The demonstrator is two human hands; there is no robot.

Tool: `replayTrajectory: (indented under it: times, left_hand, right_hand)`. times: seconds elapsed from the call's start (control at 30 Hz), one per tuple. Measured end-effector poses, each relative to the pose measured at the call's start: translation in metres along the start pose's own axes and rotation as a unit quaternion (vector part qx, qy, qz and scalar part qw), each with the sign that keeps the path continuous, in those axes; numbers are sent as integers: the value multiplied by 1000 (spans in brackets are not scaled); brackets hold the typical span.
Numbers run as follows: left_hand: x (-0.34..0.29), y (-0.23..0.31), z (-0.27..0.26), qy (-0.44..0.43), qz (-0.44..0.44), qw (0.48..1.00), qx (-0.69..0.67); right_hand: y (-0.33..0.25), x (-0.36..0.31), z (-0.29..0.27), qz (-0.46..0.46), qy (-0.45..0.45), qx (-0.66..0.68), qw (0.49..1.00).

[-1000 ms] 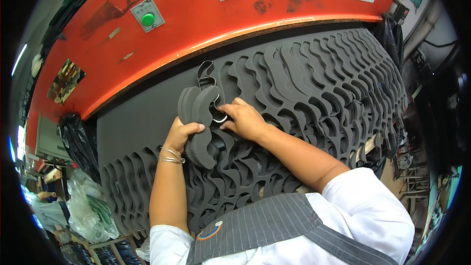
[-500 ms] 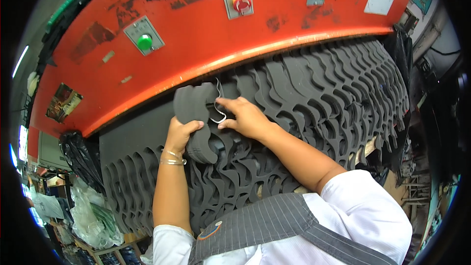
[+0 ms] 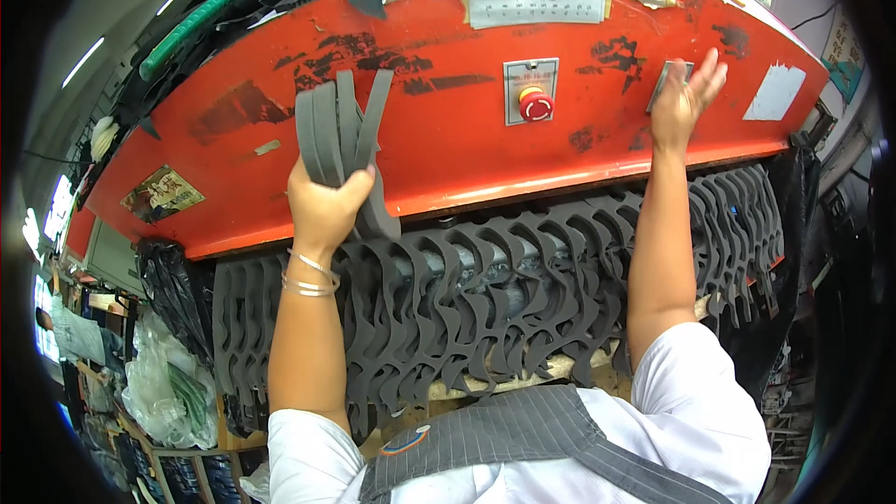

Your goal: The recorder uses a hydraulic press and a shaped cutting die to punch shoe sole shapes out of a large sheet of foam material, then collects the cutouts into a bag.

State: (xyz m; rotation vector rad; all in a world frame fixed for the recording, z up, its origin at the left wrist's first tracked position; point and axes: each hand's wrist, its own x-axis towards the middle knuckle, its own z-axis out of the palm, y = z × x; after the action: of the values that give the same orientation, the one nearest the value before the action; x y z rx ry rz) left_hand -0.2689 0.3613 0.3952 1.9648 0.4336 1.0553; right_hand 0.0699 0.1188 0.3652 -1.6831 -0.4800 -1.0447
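Note:
My left hand (image 3: pixel 325 203) is closed around a small stack of dark grey foam pieces (image 3: pixel 322 135), thumb on the near side. The pieces stand upright against the red machine front, fanning apart at the top, and cover the spot where the left button sits. My right hand (image 3: pixel 686 98) is raised to the right button plate (image 3: pixel 657 89), fingers spread and nothing held; its button is hidden behind the palm. Below both hands lies the dark grey foam sheet (image 3: pixel 495 233), cut through with rows of wavy openings, its strips sagging at the near side.
A red stop button (image 3: pixel 536 105) sits mid-panel on the red machine front (image 3: pixel 439 159). Black plastic bags (image 3: pixel 175 287) hang at the machine's left end, with clear plastic bags (image 3: pixel 163 392) lower down. Pale wood (image 3: pixel 551 369) shows beneath the foam's near edge.
Both hands have risen from the foam to the red panel. My right hand has left the thin metal cutting die, now out of sight. The plain foam area at left no longer shows.

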Motion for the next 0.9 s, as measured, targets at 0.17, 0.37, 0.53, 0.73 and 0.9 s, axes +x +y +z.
replayTrajectory:
  times: [0.17, 0.37, 0.53, 0.73, 0.9]
  left_hand:
    - [-59, 5, -33, -35, -259, 945, -195]
    - [-120, 18, -32, -28, -370, 870, -324]
    - [-129, 59, 6, -105, -336, 848, -396]
    - [-154, 67, 38, -255, -314, 869, -287]
    - [-183, 45, 15, -311, -152, 921, 180]
  right_hand:
    - [-30, -61, -45, -35, -116, 81, 989]
    - [-116, -151, -116, 157, -587, 276, 745]
    - [-201, -192, -150, 423, -603, 523, 429]
    - [-220, -193, -207, 539, -508, 443, 505]
    - [-160, -143, -272, 595, -343, 381, 619]
